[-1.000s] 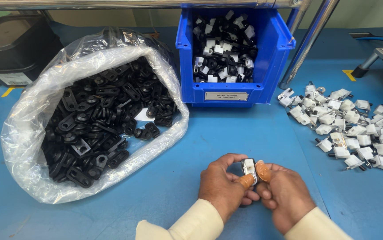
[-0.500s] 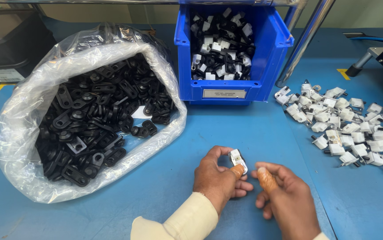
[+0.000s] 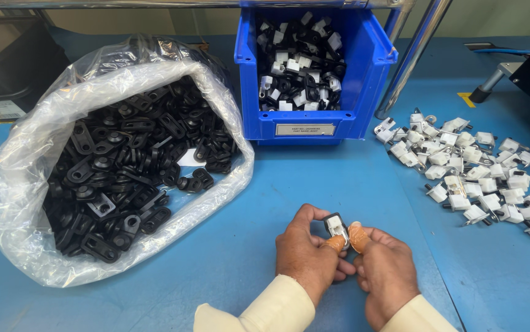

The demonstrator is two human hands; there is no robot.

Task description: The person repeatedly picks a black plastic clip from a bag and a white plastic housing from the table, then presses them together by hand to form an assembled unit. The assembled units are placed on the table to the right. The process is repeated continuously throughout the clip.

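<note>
Two hands meet low in the head view, at about 6 o'clock on the blue table (image 3: 228, 258). Left hand (image 3: 307, 255) and right hand (image 3: 387, 270) both pinch one small black-and-white part (image 3: 336, 226) between thumbs and forefingers; orange finger cots cover the tips touching it. Part sits upright between the hands, just above the knuckles, off the table surface. Cream sleeves run off the bottom edge. At 9 to 10 o'clock from the hands, a clear plastic bag (image 3: 25, 184) lies open on its side, full of black plastic pieces (image 3: 117, 166), some spilled near its mouth. At 12 o'clock, a blue bin (image 3: 314, 126) holds mixed black and white assembled parts, a label on its front wall. At 2 to 3 o'clock, a loose pile of white parts (image 3: 468, 166) is spread over the table, well apart from the hands. A metal post (image 3: 409, 58) rises slanted just beside the bin's right wall. A dark box (image 3: 7, 67) stands at far 10 o'clock, behind the bag.
</note>
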